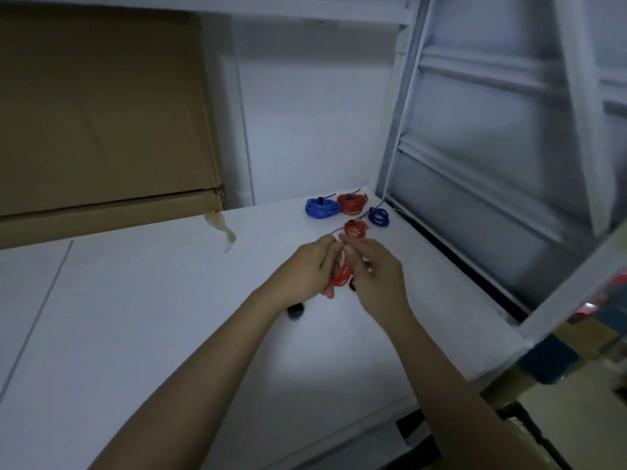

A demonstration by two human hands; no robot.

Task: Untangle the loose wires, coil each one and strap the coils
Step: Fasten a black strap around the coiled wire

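My left hand (305,269) grips a coil of red wire (341,276) above the white table (169,317). My right hand (373,276) is closed against the same coil from the right, fingers pinching at its top. Behind the hands lie strapped coils: a light blue coil (321,207), a red coil (353,202), a dark blue coil (379,216) and a small red coil (356,228). A dark object (295,312) lies on the table below my left wrist. Another dark bit (353,285) shows under my right hand.
A large cardboard box (101,123) stands at the back left on the table. A white metal frame (475,164) runs along the table's right edge. Boxes (576,351) sit on the floor at the lower right.
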